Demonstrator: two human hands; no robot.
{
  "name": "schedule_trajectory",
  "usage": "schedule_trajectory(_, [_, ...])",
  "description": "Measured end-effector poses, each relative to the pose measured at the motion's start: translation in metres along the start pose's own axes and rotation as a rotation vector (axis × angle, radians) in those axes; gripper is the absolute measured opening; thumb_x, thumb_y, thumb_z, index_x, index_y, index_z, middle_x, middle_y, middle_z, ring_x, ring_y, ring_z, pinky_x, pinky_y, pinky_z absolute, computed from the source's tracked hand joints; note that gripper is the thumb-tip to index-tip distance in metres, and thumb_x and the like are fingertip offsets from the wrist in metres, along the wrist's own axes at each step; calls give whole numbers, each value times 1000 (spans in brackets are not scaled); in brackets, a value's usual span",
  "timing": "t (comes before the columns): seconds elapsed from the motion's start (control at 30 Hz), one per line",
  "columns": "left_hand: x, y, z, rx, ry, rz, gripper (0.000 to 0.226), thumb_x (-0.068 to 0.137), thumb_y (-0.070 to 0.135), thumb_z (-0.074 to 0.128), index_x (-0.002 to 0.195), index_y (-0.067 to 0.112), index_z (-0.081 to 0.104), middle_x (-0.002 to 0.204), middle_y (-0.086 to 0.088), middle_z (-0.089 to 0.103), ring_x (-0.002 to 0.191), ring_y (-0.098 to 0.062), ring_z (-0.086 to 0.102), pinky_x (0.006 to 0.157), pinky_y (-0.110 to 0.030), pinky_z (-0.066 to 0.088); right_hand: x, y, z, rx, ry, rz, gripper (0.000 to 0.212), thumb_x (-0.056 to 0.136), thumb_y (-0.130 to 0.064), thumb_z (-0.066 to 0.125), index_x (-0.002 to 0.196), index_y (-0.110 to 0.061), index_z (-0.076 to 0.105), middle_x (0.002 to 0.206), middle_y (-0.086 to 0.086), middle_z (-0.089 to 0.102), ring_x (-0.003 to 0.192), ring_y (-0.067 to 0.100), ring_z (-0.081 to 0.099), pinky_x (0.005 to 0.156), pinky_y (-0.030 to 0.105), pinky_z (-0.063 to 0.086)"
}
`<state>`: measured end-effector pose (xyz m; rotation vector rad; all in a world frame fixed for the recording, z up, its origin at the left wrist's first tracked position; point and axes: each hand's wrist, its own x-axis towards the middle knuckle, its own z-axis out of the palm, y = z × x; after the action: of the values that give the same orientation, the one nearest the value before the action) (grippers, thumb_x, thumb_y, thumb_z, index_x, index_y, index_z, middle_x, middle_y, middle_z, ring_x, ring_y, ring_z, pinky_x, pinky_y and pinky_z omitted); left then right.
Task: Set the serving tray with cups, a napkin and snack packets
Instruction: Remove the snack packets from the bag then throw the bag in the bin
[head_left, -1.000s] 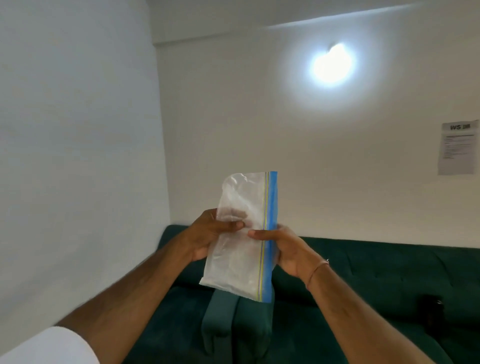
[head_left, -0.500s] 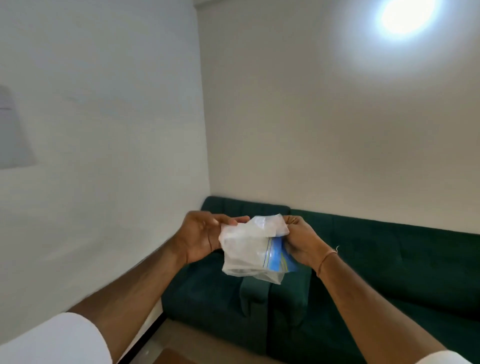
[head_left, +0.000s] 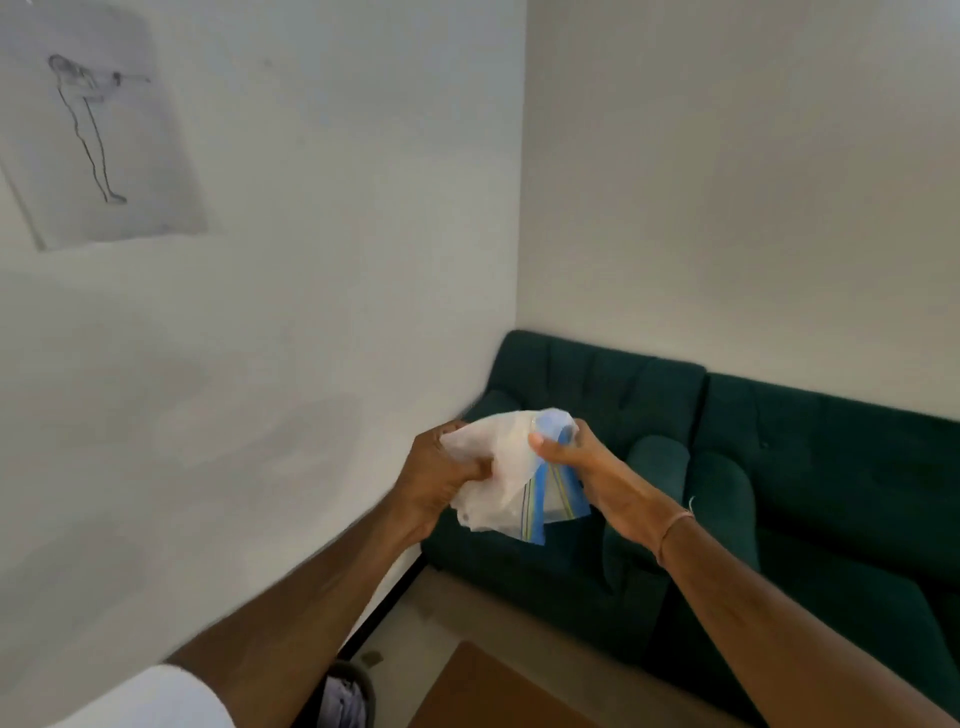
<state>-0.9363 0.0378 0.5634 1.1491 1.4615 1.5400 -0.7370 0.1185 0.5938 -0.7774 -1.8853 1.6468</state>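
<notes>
Both hands crumple a thin, translucent zip bag (head_left: 501, 478) (blue-striped seal). The left hand (head_left: 441, 480) clenches its wrinkled side; the right hand (head_left: 582, 467) pinches the seal, above a green tufted sofa (head_left: 779, 441).

Bag (head_left: 506, 478) between both hands, before sofa (head_left: 779, 467); drawing (head_left: 98, 130) on left wall.

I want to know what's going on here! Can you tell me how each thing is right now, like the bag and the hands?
Plastic zip bag: crumpled, held in the air between both hands, nothing seen inside.
Left hand: closed on the bag's left side.
Right hand: pinching the bag's blue zip edge.
Green sofa: nothing on the seats that show.
Drawing on the wall: hanging tilted, blurry.
Serving tray, cups, napkin: not in view.
</notes>
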Motion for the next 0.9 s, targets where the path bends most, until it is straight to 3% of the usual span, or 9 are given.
schedule_trajectory(0.07, [20, -46, -55, -26, 40, -70, 28, 79, 0, 77, 101, 15, 70, 93, -6, 77, 87, -21, 74, 71, -31, 60, 56, 28, 49, -127, 113, 68, 49, 84, -27, 77, 128, -23, 56, 119, 5, 69, 108, 23, 68, 97, 46, 56])
schedule_trajectory(0.13, [33, -100, -110, -38, 67, -158, 24, 81, 2, 75, 102, 13, 68, 89, -5, 77, 81, -13, 75, 64, -22, 58, 109, 63, 97, -274, 126, 106, 43, 86, -12, 72, 126, -15, 57, 117, 5, 68, 109, 24, 67, 98, 47, 54])
schedule_trajectory(0.2, [40, -157, -159, -11, 107, -231, 25, 85, 2, 72, 106, 9, 62, 94, -5, 72, 80, -7, 72, 64, -20, 58, 152, 104, 140, -399, 68, 117, 38, 90, -9, 68, 126, -13, 59, 117, 4, 68, 108, 21, 67, 98, 44, 55])
schedule_trajectory(0.27, [42, -217, -208, 38, 210, -251, 45, 76, 12, 82, 116, 16, 61, 108, 1, 68, 93, -11, 68, 73, -29, 59, 192, 152, 183, -508, 34, 127, 36, 91, -10, 67, 126, -10, 60, 118, 7, 69, 106, 21, 67, 97, 39, 55])
schedule_trajectory(0.33, [34, -278, -251, -6, 302, -311, 62, 70, 14, 88, 123, 23, 58, 117, 6, 66, 101, -12, 66, 75, -28, 56, 229, 203, 222, -593, -3, 112, 31, 92, -11, 66, 122, -8, 63, 112, 8, 70, 98, 19, 66, 91, 32, 55])
schedule_trajectory(0.47, [1, -414, -326, -91, 450, -495, 51, 73, 7, 84, 117, 20, 63, 117, -1, 70, 96, -9, 71, 71, -18, 53, 294, 327, 305, -673, -81, 135, 27, 88, -9, 66, 115, -10, 66, 103, 4, 71, 94, 18, 66, 85, 32, 54])
schedule_trajectory(0.63, [-46, -570, -369, -78, 497, -690, 41, 81, 11, 79, 119, 14, 62, 118, -3, 70, 96, -6, 68, 63, -9, 49, 341, 489, 386, -793, -199, 247, 16, 85, -7, 65, 100, -2, 65, 94, 9, 67, 92, 31, 66, 75, 38, 52])
schedule_trajectory(0.8, [-81, -701, -380, -106, 480, -836, 48, 84, 8, 75, 127, 11, 54, 120, -10, 67, 98, -12, 66, 82, -24, 50, 351, 643, 451, -855, -316, 329, 33, 87, -10, 63, 119, -5, 63, 116, 19, 68, 106, 38, 63, 90, 43, 54])
schedule_trajectory(0.9, [-99, -760, -382, -111, 460, -870, 42, 85, 8, 74, 121, 14, 55, 114, -4, 66, 94, -5, 65, 74, -16, 51, 345, 725, 482, -916, -384, 368, 38, 90, -14, 62, 127, -7, 60, 123, 21, 66, 115, 41, 60, 98, 44, 50])
